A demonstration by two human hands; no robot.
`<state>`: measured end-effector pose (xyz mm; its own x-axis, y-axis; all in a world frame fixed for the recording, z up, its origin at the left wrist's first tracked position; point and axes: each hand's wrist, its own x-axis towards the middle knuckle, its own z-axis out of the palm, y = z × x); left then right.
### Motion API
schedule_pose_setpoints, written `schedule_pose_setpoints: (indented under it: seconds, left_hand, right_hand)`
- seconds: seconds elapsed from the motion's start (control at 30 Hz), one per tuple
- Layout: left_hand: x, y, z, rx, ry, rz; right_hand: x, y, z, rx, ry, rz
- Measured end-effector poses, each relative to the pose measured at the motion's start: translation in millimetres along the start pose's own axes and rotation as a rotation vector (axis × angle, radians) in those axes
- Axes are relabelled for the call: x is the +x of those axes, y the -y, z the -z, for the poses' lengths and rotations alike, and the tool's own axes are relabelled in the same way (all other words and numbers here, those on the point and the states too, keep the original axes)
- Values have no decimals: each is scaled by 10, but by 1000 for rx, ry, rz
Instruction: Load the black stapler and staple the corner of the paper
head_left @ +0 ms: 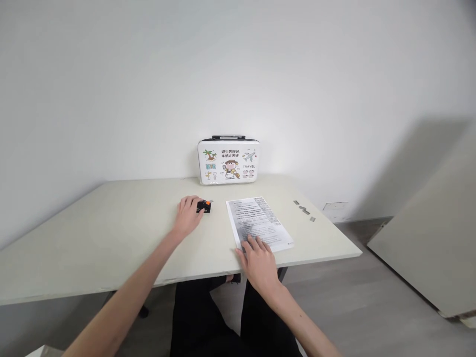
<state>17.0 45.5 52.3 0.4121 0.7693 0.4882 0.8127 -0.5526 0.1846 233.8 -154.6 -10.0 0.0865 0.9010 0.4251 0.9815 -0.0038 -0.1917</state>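
Note:
My left hand [189, 213] rests on the table with its fingers curled over a small black stapler-like device [203, 208]. An orange part and a short grey piece show at the device's right end; its left end is hidden under my fingers. On the lower edge of a printed sheet of paper [256, 218] lies my right hand [258, 258], palm down and fingers spread. The sheet is flat and slightly slanted, to the right of the device and apart from it. Several small grey strips [304, 210], which look like staples, lie loose farther right.
A white case [228, 163] with a cartoon print and black handle stands upright at the table's back, near the wall. The white table [122, 233] ends at a front edge just below my right hand. A large pale panel [431, 228] stands on the floor at right.

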Motion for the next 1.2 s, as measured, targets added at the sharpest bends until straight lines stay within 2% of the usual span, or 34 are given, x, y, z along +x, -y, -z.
schedule_pose_setpoints:
  seconds: [0.1,0.2,0.33,0.47,0.6,0.73,0.83,0.93,1.0,1.07,1.1,1.2]
  left_hand:
    - [344,257,58,53,128,-24]
    - [478,440,135,69,195,-33]
    - [384,572,269,80,230,-30]
    - [200,607,450,87,198,-39]
    - [155,480,618,18,132,-69]
    - [226,172,701,-55,93,-98]
    - [244,-90,734,-120,107,-132]
    - [185,-314,776,-188,129,-183]
    - [121,-456,810,-237,168,-232]
    - [55,-617,838,-287,218,-286]
    - [25,-708,846,-309,243,-313]
    - [-41,-982,834,-366,301,-390]
  right_hand:
    - [10,51,-12,31,0,7]
    - [19,128,-26,53,14,14]
    - [16,276,-40,101,16,14]
    - [7,450,-33,122,27,47]
    - [5,686,-27,153,53,78]
    - [39,993,-14,215,91,115]
    - [126,1079,60,323,120,179]
    - [297,865,204,444,5,216]
    - [446,583,316,452,-152,184]
    - [591,273,423,427,-222,175]
    - [650,132,471,429,-202,196]
    - [743,-169,586,526,-18,229]
